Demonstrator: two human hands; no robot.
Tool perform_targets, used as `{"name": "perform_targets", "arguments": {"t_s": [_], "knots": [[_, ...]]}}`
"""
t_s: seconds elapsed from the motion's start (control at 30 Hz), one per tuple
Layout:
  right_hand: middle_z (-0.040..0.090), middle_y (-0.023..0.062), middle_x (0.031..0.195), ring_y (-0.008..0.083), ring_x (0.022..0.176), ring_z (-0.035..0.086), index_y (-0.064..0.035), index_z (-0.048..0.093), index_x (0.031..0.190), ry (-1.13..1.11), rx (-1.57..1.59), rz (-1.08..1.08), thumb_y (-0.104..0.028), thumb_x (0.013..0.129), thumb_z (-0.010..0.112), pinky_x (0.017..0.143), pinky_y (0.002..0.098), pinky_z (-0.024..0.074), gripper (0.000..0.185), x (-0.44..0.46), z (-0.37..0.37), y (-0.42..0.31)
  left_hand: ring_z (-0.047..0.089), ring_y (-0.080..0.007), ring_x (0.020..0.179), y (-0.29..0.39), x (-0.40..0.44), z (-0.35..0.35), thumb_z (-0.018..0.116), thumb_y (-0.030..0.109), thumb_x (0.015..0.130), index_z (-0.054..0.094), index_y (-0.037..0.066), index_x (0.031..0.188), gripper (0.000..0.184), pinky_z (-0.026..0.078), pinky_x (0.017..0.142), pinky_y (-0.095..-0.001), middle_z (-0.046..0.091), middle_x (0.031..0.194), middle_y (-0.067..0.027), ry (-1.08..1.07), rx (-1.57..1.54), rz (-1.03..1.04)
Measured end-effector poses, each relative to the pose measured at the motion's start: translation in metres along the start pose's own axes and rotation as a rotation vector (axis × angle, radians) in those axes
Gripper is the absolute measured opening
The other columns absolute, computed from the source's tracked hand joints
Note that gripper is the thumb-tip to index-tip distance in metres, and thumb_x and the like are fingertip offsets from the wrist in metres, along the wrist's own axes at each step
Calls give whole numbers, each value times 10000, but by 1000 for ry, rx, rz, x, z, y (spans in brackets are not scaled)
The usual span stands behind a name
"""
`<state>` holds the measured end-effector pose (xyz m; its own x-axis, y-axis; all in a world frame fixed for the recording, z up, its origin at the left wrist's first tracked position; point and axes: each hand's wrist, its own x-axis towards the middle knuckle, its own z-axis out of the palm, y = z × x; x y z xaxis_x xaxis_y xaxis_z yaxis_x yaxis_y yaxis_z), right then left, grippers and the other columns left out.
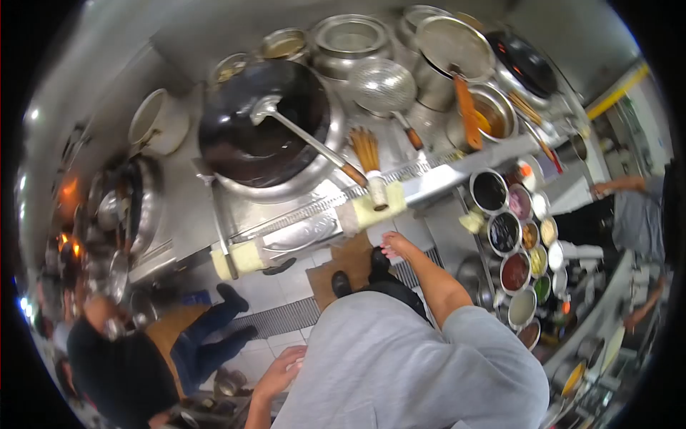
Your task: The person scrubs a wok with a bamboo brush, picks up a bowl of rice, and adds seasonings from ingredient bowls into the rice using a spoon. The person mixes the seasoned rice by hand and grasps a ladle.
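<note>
My left hand (287,365) hangs beside my grey shirt, holding nothing I can see, its fingers loosely extended. Out in front of the stove edge is my right hand (394,244), with bare, slightly spread fingers. A large dark wok (225,129) sits on the steel stove ahead of me. Across it lies a wok spatula (304,136) with a wooden handle end. Close by, a bamboo brush (366,151) stands bristles up near a folded yellow cloth (391,200). Behind it rests a perforated strainer (382,84). Another long-handled tool (218,222) leans over the left front edge.
Several round containers of sauces and ingredients (516,272) stand to my right. Metal pots (350,61) line the back of the stove. Left, a person in black (118,365) works near a wok with flames (68,239). Another person (639,214) stands at the right.
</note>
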<state>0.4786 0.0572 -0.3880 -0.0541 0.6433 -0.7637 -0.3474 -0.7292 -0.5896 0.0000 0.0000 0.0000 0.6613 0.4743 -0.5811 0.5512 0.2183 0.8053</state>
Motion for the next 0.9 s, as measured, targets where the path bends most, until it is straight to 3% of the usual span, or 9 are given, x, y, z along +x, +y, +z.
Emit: {"name": "perform_targets", "arguments": {"t_s": [0.17,0.3,0.37,0.5,0.63,0.77,0.83,0.87,0.9], "knots": [[575,141,1164,304,869,643,-130,413,1352,81,36,44,-302,947,545,706,488,554,459,57,4,-31,427,-294,1314,-4,5,35,490,129,958,534,14,1294,358,319,1101,-374,501,1369,-155,298,-11,-52],[508,153,1270,327,961,627,-112,393,1372,-63,29,123,-376,962,510,760,511,552,502,117,2,-8,444,-284,1303,45,-2,69,495,143,967,534,3,1292,356,313,1106,-360,522,1354,-152,445,-77,-131],[495,150,1289,334,986,620,-107,391,1373,-105,42,140,-403,966,499,788,521,549,515,126,7,-6,459,-276,1285,28,-4,72,511,157,968,560,3,1262,335,320,1096,-353,540,1335,-146,453,-18,-36],[447,117,1339,358,1100,564,-126,426,1334,-18,269,189,-413,981,480,865,545,529,459,113,24,-35,522,-255,1204,87,2,65,548,184,961,589,-4,1224,326,386,1030,-346,583,1274,-132,502,-160,-295],[445,112,1299,360,1149,549,-128,426,1302,61,629,52,-303,998,456,885,531,521,353,97,33,-25,584,-187,1081,105,-1,48,573,198,948,609,5,1202,321,449,946,-314,627,1185,-99,543,-391,-415],[531,123,1204,365,1050,622,-66,429,1278,18,438,-53,-77,943,492,834,486,552,342,65,20,-26,587,-154,1033,61,-9,16,587,164,930,638,-4,1140,274,453,929,-296,644,1117,-84,540,-457,-242],[564,114,1144,356,1036,632,-40,425,1268,44,173,-10,-25,924,473,794,477,565,348,40,14,-45,533,-72,798,65,-6,-8,625,233,939,654,-5,1101,289,416,731,-206,624,909,-6,534,-454,-226],[559,115,1141,320,963,650,-54,473,1223,133,104,12,-36,918,468,730,443,572,305,34,15,-50,597,-172,968,37,-1,-16,602,125,903,668,-22,1030,205,445,911,-293,652,1012,-78,539,-525,-126],[559,115,1141,320,963,650,-54,473,1223,161,117,-4,-36,918,468,730,443,572,305,25,14,-55,597,-172,968,29,2,-26,602,125,903,668,-22,1030,205,445,911,-293,652,1012,-78,509,-517,-110]]}}
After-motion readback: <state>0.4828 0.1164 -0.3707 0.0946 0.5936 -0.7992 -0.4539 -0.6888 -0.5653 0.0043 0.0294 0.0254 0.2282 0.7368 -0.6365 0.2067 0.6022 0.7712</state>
